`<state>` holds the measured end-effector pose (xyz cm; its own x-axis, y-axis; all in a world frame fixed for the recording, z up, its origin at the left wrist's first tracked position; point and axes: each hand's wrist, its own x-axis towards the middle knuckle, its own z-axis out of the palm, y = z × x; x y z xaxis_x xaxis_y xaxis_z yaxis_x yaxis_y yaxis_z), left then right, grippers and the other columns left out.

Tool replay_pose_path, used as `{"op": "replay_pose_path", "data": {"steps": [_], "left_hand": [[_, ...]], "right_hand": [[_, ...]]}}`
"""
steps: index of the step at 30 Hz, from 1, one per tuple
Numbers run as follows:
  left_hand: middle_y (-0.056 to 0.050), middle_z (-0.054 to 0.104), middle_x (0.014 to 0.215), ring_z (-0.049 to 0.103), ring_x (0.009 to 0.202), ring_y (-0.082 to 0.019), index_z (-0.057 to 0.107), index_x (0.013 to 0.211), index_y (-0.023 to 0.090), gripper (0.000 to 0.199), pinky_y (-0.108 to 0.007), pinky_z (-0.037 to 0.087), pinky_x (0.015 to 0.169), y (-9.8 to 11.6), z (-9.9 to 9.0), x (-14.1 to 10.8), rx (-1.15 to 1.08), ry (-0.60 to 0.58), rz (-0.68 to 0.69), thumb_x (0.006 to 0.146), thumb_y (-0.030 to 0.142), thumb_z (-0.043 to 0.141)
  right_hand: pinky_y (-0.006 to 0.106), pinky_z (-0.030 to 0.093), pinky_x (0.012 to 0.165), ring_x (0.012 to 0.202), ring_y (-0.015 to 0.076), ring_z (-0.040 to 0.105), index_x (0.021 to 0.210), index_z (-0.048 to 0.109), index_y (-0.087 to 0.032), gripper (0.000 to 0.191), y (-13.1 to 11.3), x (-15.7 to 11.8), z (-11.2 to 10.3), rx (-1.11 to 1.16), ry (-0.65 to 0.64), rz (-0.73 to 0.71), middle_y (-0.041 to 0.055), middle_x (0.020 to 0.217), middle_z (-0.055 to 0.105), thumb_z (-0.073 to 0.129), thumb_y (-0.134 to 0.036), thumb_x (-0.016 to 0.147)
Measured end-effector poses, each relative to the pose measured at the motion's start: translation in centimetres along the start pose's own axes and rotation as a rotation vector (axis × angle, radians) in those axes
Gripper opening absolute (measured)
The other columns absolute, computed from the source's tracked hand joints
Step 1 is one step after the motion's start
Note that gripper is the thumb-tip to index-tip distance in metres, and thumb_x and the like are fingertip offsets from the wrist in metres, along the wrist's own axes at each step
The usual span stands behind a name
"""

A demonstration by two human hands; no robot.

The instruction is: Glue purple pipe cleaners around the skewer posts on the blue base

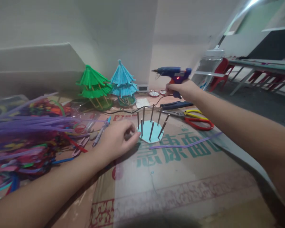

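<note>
From where I watch, the main risk I see is the thin black cord (123,111) of the blue pistol-shaped glue gun (168,71): it runs just behind the upright brown sticks (151,131), so a low sweep of the gun could drag it into them and knock one loose. Some on the right lean, perhaps from weak glue. The gun's red light is lit; its tip is probably hot and could burn me or drip on the pale-blue octagonal base (147,129) if lowered carelessly.

The base lies on printed brown cardboard (180,180), right beside my left hand (118,137). Those fingers are curled, thumb tip at the base's near left edge; I can't tell whether they pinch it or merely rest there. My right hand (183,88) has its fingers wrapped round the gun's grip, above and beyond the base, well apart from it.
</note>
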<state>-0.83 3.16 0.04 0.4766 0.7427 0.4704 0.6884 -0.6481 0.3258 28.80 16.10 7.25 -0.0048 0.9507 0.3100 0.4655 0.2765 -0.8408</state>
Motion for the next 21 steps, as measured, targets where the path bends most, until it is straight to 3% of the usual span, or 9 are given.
{"op": "replay_pose_path", "data": {"steps": [2,4,7,10,14,19,21], "left_hand": [[-0.008,0.068,0.098,0.064,0.089,-0.024,0.062,0.11,0.016,0.031,-0.036,0.048,0.076,-0.6,0.4,0.3,-0.061,0.026,-0.034,0.088,0.038,0.062],[-0.01,0.067,0.11,0.063,0.095,-0.024,0.058,0.119,0.016,0.041,-0.038,0.049,0.082,-0.8,1.1,0.6,-0.138,-0.01,-0.066,0.086,0.038,0.066],[-0.008,0.067,0.102,0.063,0.093,-0.022,0.062,0.098,0.019,0.02,-0.036,0.05,0.081,-0.6,1.7,0.9,-0.221,-0.099,-0.073,0.09,0.037,0.063],[-0.006,0.067,0.091,0.062,0.09,-0.021,0.061,0.083,0.019,0.019,-0.035,0.049,0.08,-0.5,1.3,0.8,-0.189,-0.141,-0.023,0.094,0.033,0.057],[-0.007,0.067,0.09,0.061,0.088,-0.022,0.062,0.084,0.018,0.019,-0.036,0.047,0.081,-1.2,-0.4,-0.3,-0.051,-0.172,0.041,0.094,0.033,0.057],[-0.007,0.068,0.092,0.061,0.087,-0.022,0.064,0.09,0.017,0.023,-0.035,0.047,0.079,-2.2,-1.3,-1.7,-0.059,-0.162,-0.07,0.095,0.038,0.054],[-0.006,0.067,0.09,0.061,0.087,-0.022,0.063,0.086,0.017,0.023,-0.034,0.047,0.078,-2.2,-1.1,-1.8,-0.071,-0.137,-0.09,0.094,0.038,0.057]], "right_hand": [[0.037,0.061,0.08,0.077,0.0213,0.072,0.078,0.066,-0.017,0.015,-0.4,-2.3,-0.7,0.139,0.007,-0.061,0.0077,0.082,0.073,0.076,-0.027,0.078],[0.039,0.061,0.086,0.082,0.021,0.073,0.086,0.067,-0.019,0.016,-0.8,-4.8,-1.2,0.199,0.004,-0.141,0.007,0.093,0.075,0.076,-0.028,0.078],[0.044,0.06,0.09,0.081,0.0204,0.073,0.087,0.068,-0.021,0.013,-1.2,-8.1,-1.4,0.063,-0.019,-0.17,0.0061,0.094,0.076,0.075,-0.029,0.08],[0.047,0.059,0.092,0.08,0.0215,0.073,0.084,0.069,-0.022,0.015,-0.9,-10.3,-1.1,-0.015,-0.103,-0.184,0.0062,0.093,0.076,0.073,-0.036,0.082],[0.046,0.059,0.088,0.081,0.0238,0.073,0.088,0.071,-0.022,0.022,0.0,-11.8,-1.2,0.027,-0.167,-0.181,0.0077,0.094,0.076,0.071,-0.044,0.085],[0.044,0.059,0.075,0.076,0.0265,0.072,0.083,0.075,-0.026,0.021,-0.8,-13.7,-2.3,-0.107,-0.418,-0.279,0.0068,0.08,0.075,0.071,-0.046,0.083],[0.044,0.058,0.07,0.078,0.0288,0.071,0.08,0.075,-0.029,0.019,-1.4,-14.6,-2.2,-0.215,-0.421,-0.304,0.0064,0.081,0.075,0.072,-0.048,0.079]]}}
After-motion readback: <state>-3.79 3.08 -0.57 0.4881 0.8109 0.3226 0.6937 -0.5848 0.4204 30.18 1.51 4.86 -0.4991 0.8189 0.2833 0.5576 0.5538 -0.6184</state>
